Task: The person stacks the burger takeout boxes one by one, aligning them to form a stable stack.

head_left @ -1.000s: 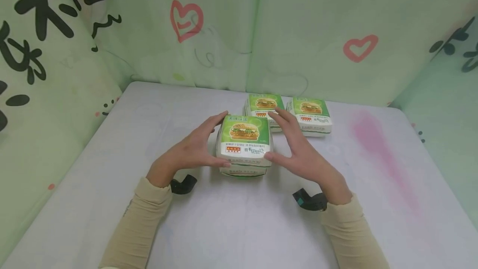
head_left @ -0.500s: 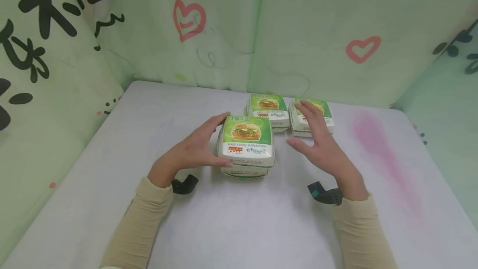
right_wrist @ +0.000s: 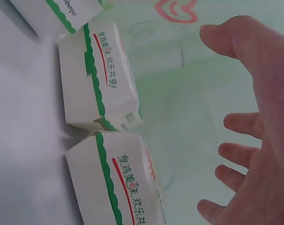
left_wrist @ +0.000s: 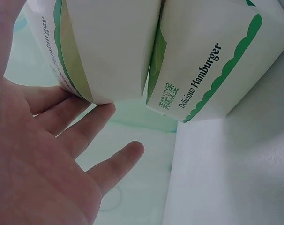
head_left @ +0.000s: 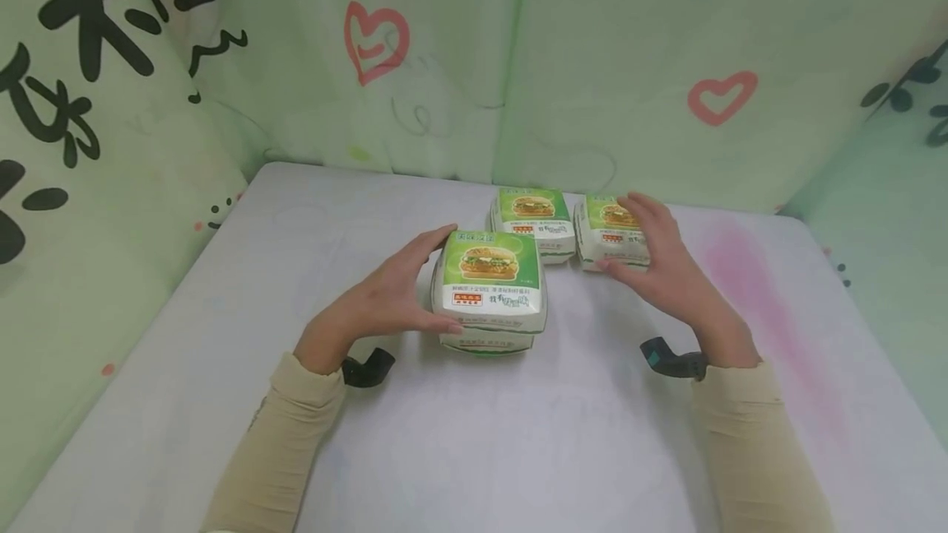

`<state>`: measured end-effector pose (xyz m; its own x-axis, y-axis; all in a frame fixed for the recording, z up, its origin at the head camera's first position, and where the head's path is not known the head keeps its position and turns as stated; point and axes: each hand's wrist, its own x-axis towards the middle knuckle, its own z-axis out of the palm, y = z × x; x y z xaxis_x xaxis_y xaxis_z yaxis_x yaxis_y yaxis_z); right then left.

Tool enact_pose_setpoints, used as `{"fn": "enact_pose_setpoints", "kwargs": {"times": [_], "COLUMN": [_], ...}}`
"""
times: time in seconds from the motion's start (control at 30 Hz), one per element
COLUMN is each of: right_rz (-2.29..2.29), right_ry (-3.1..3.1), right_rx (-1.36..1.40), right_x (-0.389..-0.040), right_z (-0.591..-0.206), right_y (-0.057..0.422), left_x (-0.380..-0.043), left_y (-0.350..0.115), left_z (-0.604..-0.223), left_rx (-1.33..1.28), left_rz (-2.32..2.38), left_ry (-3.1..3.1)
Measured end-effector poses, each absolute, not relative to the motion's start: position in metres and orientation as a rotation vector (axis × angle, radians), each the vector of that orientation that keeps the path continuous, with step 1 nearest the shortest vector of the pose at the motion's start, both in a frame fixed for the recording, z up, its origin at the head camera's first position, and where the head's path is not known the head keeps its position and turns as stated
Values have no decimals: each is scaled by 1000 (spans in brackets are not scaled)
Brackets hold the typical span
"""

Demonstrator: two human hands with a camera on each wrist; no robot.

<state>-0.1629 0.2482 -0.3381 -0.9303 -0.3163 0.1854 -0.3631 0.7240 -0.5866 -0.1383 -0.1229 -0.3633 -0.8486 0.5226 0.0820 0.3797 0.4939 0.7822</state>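
Note:
Two green-and-white paper hamburger boxes stand stacked mid-table, an upper box [head_left: 489, 270] on a lower box [head_left: 487, 342]. My left hand [head_left: 374, 298] holds the upper one, thumb at its front edge and fingers round its far left side. In the left wrist view, fingertips touch the upper box [left_wrist: 111, 47], while one finger stands away from it. Over the right end of the rear right hamburger box [head_left: 609, 233] hovers my right hand [head_left: 676, 282], thumb and fingers spread. The right wrist view shows that hand [right_wrist: 268, 122] apart from the rear right box [right_wrist: 109, 183].
Another hamburger box [head_left: 535, 216] sits behind the stack, left of the rear right one. All rest on a white table [head_left: 474, 442] with a pink smear at right. Printed green curtains [head_left: 592, 56] hang along its back and sides.
My right hand has let go of the upper stacked box and moved right to the rear right box. My left hand has stayed on the upper box.

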Motion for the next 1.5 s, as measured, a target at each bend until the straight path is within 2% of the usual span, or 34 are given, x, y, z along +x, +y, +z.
{"fn": "enact_pose_setpoints", "kwargs": {"times": [0.8, 1.5], "right_rz": [699, 652], "right_ry": [-3177, -3260], "right_rx": [410, 394], "right_x": [-211, -231], "right_z": [-350, -353], "right_y": [279, 292], "left_x": [-137, -137], "left_y": [-123, -123], "left_z": [-361, -361], "left_rx": [790, 773], "left_rz": [1254, 1223], "left_ry": [2599, 2615]}}
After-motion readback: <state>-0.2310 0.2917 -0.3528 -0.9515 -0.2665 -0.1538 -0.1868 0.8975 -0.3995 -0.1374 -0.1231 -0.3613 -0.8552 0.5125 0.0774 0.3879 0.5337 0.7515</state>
